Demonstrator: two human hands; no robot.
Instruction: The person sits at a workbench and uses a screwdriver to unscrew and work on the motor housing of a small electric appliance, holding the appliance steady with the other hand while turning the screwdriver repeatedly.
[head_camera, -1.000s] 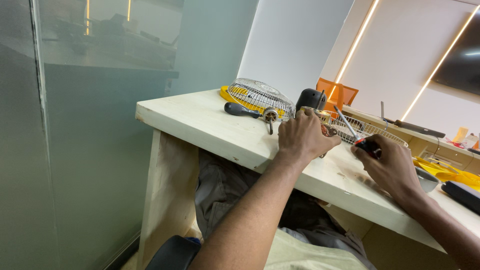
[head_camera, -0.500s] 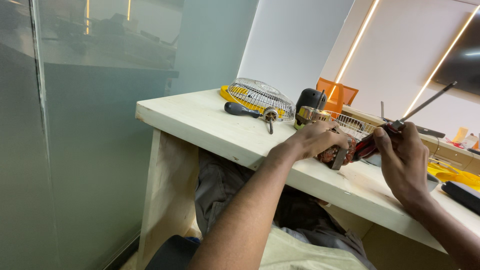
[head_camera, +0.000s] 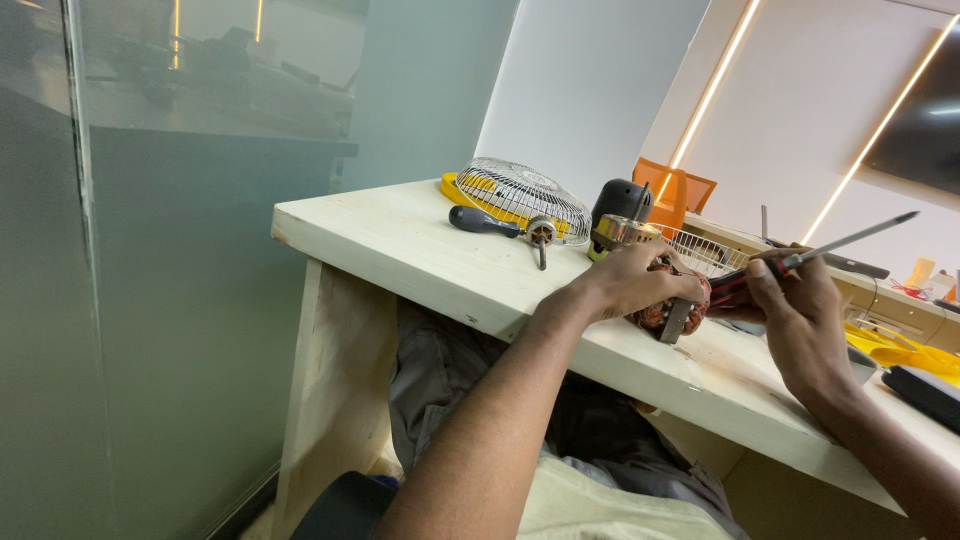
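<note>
Furthest to the left of the hands, a wire fan guard (head_camera: 520, 195) lies dome-up on a yellow ring near the far edge of the pale wooden table (head_camera: 400, 245). Just in front of it, still left of both hands, rests a black-handled tool (head_camera: 483, 222) whose tip meets a small metal hub (head_camera: 541, 233).

Closer in, just beyond the left hand, stands a black motor housing (head_camera: 620, 200) with a brass-coloured collar beneath it.

The left hand (head_camera: 635, 283) has its fingers curled down and closed over a motor core (head_camera: 672, 312), a piece with copper-red windings and grey metal plates. It rests on the table directly under that hand, which pins it from above with the thumb side toward the person.

Between the 2 hands, behind them, a second wire guard (head_camera: 700, 250) lies flat.

The right hand (head_camera: 800, 310) sits just right of the left, almost touching it. Its fingers are closed tightly round the red and black handle of a screwdriver (head_camera: 835, 245), whose thin metal shaft slants up and away to the right, clear of the motor core.

Right of the right hand lie yellow fan blades (head_camera: 900, 348) and a flat black object (head_camera: 925, 392) near the table edge.
</note>
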